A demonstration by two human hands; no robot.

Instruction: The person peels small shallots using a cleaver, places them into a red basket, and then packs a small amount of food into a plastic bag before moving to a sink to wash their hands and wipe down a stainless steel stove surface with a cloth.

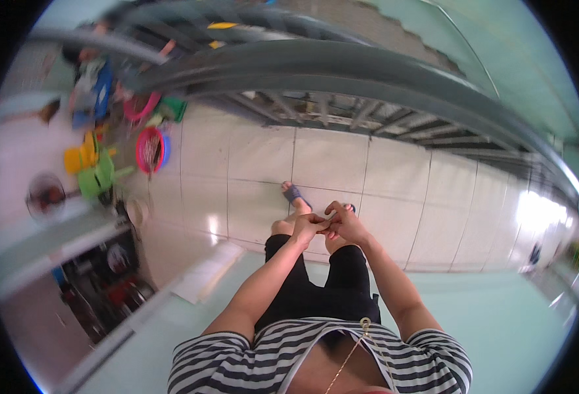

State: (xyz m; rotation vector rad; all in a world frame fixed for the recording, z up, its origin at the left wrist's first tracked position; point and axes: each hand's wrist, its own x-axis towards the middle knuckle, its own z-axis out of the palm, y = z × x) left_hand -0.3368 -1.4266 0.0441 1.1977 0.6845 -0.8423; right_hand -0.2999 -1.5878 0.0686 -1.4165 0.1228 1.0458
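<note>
My left hand (310, 227) and my right hand (343, 224) meet in front of my knees, fingertips touching or nearly so. The fingers of both are bent and pinched inward. Whether something small lies between them cannot be told. Below the hands show my black shorts (348, 276) and my feet in dark slippers, one slipper (296, 194) to the left and the other (351, 208) partly behind my right hand. The tiled floor (260, 152) spreads out beyond them.
A dark metal railing (319, 69) curves across the far side. At the left stand a pink basin (144, 150), a green plastic stool (96, 177), a yellow stool (80, 156) and a fan (45, 194). A person (85, 54) is blurred at the upper left.
</note>
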